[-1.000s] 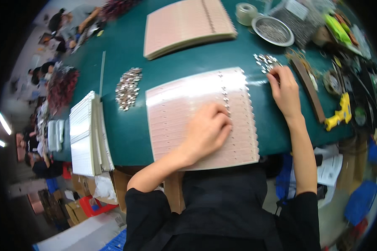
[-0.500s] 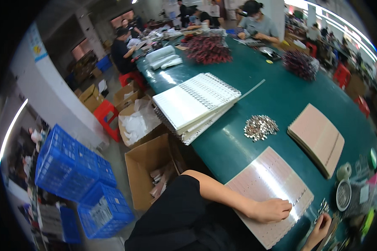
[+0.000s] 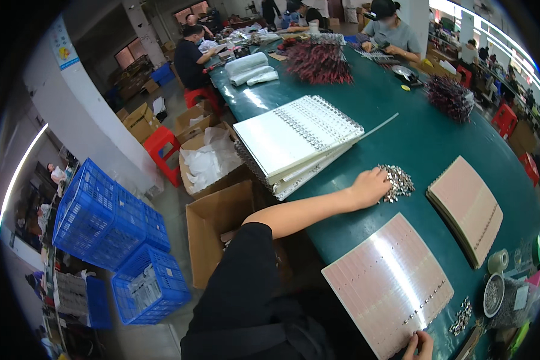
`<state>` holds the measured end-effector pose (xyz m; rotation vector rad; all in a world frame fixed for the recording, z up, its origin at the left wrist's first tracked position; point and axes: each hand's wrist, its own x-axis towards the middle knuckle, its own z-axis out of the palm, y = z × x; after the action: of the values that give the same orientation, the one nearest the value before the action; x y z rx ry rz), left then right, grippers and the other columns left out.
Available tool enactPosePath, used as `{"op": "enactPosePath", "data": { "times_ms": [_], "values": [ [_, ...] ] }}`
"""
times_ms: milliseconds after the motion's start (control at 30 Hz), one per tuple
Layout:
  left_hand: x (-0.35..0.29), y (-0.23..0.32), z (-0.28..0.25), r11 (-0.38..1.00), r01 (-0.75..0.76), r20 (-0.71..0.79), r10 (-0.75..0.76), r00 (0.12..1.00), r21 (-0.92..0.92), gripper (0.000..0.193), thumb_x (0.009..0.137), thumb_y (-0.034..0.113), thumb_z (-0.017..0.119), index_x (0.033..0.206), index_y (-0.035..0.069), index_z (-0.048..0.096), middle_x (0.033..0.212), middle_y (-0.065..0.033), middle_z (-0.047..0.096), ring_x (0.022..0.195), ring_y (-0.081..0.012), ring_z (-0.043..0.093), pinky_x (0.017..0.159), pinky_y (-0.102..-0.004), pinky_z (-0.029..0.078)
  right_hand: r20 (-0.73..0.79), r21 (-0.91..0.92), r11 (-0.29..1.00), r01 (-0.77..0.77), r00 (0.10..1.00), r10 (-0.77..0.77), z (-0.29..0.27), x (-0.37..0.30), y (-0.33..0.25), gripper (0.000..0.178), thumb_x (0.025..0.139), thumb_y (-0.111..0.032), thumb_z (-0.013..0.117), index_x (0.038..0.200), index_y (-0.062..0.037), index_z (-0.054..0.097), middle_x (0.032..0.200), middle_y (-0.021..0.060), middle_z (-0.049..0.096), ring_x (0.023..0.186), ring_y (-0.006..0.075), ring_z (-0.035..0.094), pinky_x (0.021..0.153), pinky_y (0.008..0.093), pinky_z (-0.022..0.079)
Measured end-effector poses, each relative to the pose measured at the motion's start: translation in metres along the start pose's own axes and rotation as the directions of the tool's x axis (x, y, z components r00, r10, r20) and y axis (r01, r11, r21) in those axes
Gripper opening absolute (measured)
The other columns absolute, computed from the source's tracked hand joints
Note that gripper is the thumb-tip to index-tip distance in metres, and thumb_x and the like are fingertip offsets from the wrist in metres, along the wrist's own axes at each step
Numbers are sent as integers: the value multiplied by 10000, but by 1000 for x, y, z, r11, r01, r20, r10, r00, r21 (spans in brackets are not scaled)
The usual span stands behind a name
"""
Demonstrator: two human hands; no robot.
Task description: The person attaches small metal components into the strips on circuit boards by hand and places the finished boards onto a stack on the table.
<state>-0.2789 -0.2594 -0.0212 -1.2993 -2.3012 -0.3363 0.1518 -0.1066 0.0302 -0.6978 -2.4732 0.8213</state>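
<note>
My left hand (image 3: 371,187) reaches across the green table to a pile of small shiny metal pieces (image 3: 399,183). Its fingers are curled at the pile's left edge, and what they pinch is hidden. In front of me lies a flat pinkish board (image 3: 375,282) with rows of small holes. A line of metal pieces is set along its right part. At the board's near right edge, my right hand (image 3: 419,346) has its fingertips pressed together; what is between them is too small to name. A smaller heap of metal pieces (image 3: 461,316) lies beside the board.
A stack of white boards (image 3: 294,135) stands at the table's left edge, and a pinkish stack (image 3: 467,207) to the right. Beyond the right heap are a bowl (image 3: 494,294) and a tape roll (image 3: 498,261). Cardboard boxes (image 3: 219,213) and blue crates (image 3: 108,219) stand left; co-workers sit farther back.
My left hand has moved from the board, away from me, to the large metal pile. My right hand has shifted left from the small heap to the board's near edge. The view has turned slightly.
</note>
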Motion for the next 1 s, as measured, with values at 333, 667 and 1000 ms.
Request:
{"op": "enactPosePath", "data": {
  "times_ms": [333, 667, 1000],
  "values": [
    [24, -9, -11, 993, 108, 150, -100, 984, -45, 120, 833, 121, 563, 830, 33, 644, 884, -166, 656, 863, -361, 631, 739, -457, 541, -54, 100, 994, -32, 998, 38, 25, 12, -4, 91, 808, 28, 686, 870, 0, 625, 821, 124, 551, 732, 283, 570, 667, 348, 471],
    [14, -10, -14, 854, 200, 118, -163, 980, -481, 126, 918, 124, 638, 1009, 36, 646, 880, -91, 702, 764, -144, 679, 709, -275, 529, -69, 83, 994, 72, 995, -66, 34, 9, 9, 123, 780, 16, 714, 874, -37, 654, 849, 81, 595, 813, 265, 581, 745, 368, 459],
    [-2, 16, -30, 618, 334, 275, -192, 942, -712, 179, 957, 108, 616, 1086, 2, 681, 943, -64, 731, 855, -112, 691, 812, -254, 540, -39, 43, 990, 133, 991, -131, 43, 10, 8, 135, 771, 0, 722, 875, -54, 656, 841, 51, 594, 812, 247, 582, 734, 356, 436]
  ]
}}
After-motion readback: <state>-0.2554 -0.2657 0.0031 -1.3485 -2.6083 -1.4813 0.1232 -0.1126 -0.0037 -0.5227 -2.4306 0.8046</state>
